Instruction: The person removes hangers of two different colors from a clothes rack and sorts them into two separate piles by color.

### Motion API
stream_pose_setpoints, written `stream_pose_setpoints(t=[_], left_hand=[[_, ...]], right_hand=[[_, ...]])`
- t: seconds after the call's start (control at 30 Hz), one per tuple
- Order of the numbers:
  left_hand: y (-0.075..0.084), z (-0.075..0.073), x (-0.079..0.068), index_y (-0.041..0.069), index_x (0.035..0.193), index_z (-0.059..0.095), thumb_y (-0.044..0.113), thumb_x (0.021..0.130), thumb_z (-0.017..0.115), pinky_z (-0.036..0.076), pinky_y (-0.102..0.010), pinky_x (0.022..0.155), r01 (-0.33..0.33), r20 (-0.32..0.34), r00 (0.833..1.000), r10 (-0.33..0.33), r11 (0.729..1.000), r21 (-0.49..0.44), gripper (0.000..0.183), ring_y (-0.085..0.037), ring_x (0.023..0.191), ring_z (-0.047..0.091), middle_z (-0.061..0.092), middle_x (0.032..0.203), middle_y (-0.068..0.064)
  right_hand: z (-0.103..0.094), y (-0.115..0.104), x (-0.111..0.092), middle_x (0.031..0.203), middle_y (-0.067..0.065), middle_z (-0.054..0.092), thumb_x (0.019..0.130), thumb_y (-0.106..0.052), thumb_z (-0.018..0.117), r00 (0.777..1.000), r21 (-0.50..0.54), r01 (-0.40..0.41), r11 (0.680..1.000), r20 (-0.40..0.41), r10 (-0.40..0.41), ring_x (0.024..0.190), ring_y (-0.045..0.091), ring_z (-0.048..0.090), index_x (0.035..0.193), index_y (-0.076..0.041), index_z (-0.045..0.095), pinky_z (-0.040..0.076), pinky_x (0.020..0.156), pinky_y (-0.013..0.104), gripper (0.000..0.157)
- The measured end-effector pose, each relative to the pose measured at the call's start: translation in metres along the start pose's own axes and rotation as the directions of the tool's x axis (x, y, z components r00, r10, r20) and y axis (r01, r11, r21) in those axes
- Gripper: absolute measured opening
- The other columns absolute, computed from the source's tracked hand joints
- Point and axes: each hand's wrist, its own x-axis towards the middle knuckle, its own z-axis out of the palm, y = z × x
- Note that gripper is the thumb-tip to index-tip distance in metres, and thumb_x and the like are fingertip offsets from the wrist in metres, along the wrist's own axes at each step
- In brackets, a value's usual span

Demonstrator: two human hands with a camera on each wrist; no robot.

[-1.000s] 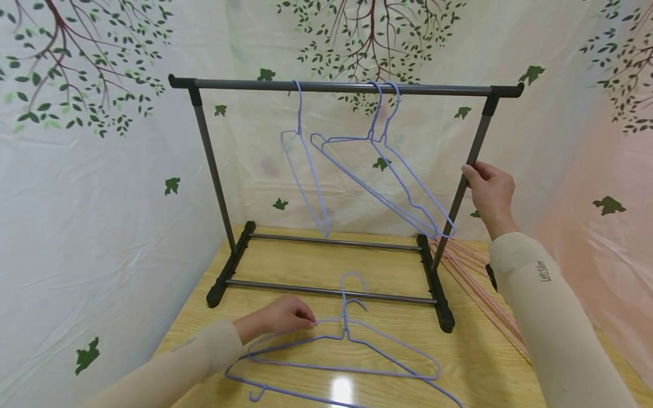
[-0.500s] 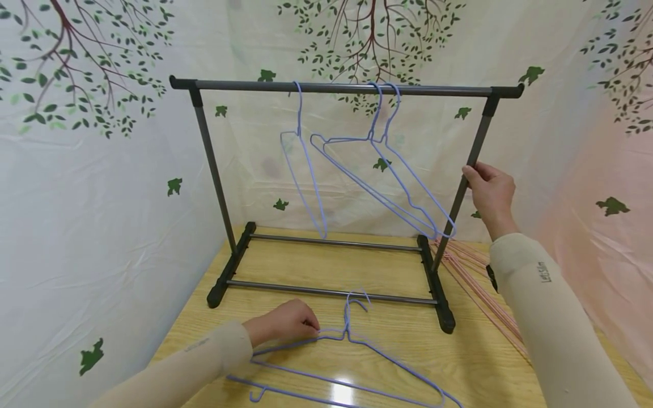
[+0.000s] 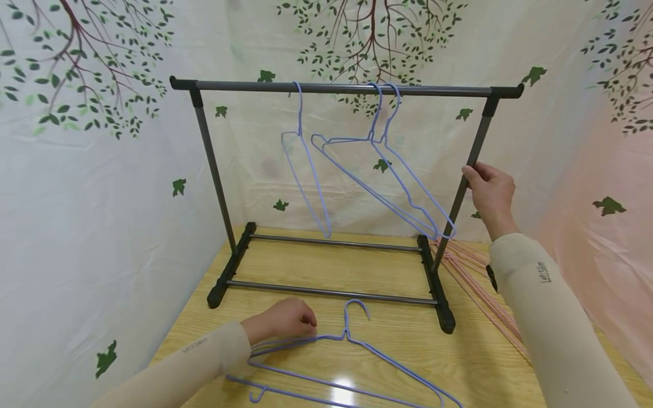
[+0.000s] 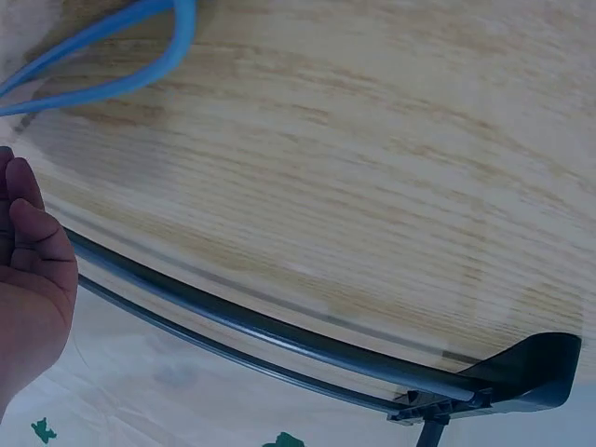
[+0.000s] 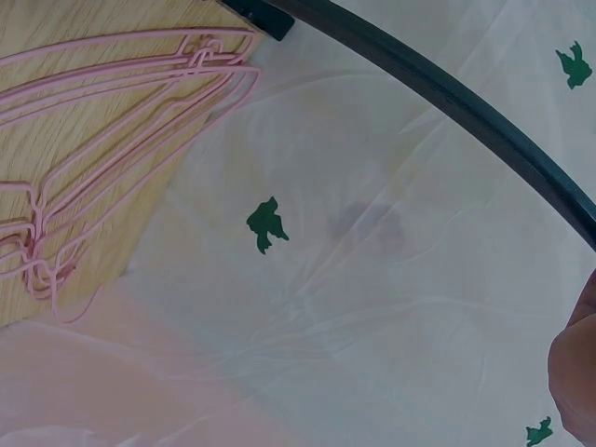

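Observation:
My left hand (image 3: 283,318) hovers at the left shoulder of blue wire hangers (image 3: 346,324) that lie nearly stacked on the table. Its fingers are loosely curled, and in the left wrist view nothing shows between them; the looped hanger end (image 4: 140,86) lies apart from them. My right hand (image 3: 494,195) pinches the right upright (image 3: 471,150) of a dark clothes rack between thumb and fingers. From the rack's top bar (image 3: 336,88) hang one blue hanger (image 3: 300,116) near the middle and two more blue hangers (image 3: 377,110) close together to its right.
Pink wire hangers (image 5: 209,58) lie in a bundle on the table, right of the rack. The rack's base has two crossbars (image 3: 326,291) and black feet (image 3: 444,317). A pale cloth (image 3: 245,170) with a leaf print encloses the table (image 3: 306,263).
My left hand has lowered a blue hanger toward me onto the one lying on the table and let it go, so their hooks now nearly coincide. The right hand stays on the upright.

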Motion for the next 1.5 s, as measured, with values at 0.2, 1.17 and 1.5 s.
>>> stream_pose_setpoints(t=[0.2, 1.17, 1.5], left_hand=[[-0.014, -0.009, 0.006, 0.014, 0.097, 0.078, 0.028, 0.094, 0.069, 0.047, -0.025, 0.064, 0.038, -0.065, 0.997, -0.039, 0.999, -0.003, 0.016, -0.002, 0.069, 0.054, 0.066, 0.082, 0.012], [-0.042, -0.168, 0.047, 0.002, 0.124, 0.068, 0.030, 0.100, 0.061, 0.052, -0.042, 0.080, 0.068, -0.759, 0.584, -0.289, 0.949, -0.309, 0.037, -0.027, 0.095, 0.063, 0.068, 0.110, -0.014], [-0.016, -0.205, 0.071, 0.005, 0.124, 0.069, 0.034, 0.097, 0.064, 0.050, -0.036, 0.079, 0.013, -0.837, 0.428, -0.341, 0.928, -0.372, 0.040, -0.023, 0.092, 0.063, 0.069, 0.105, -0.010]], right_hand=[[0.004, -0.001, 0.001, 0.128, 0.004, 0.066, 0.095, -0.046, 0.061, 1.000, -0.011, -0.006, 1.000, -0.008, 0.006, 0.089, -0.003, 0.065, 0.137, -0.009, 0.061, 0.048, 0.099, 0.035, 0.055], [0.022, 0.005, 0.011, 0.127, 0.005, 0.067, 0.096, -0.043, 0.061, 0.998, -0.025, -0.002, 1.000, -0.063, 0.000, 0.090, -0.003, 0.065, 0.137, -0.008, 0.061, 0.050, 0.096, 0.031, 0.054], [0.020, 0.005, 0.011, 0.119, -0.005, 0.069, 0.095, -0.045, 0.062, 0.999, -0.026, 0.000, 1.000, -0.038, -0.001, 0.091, -0.002, 0.064, 0.137, -0.009, 0.061, 0.049, 0.095, 0.030, 0.056]])
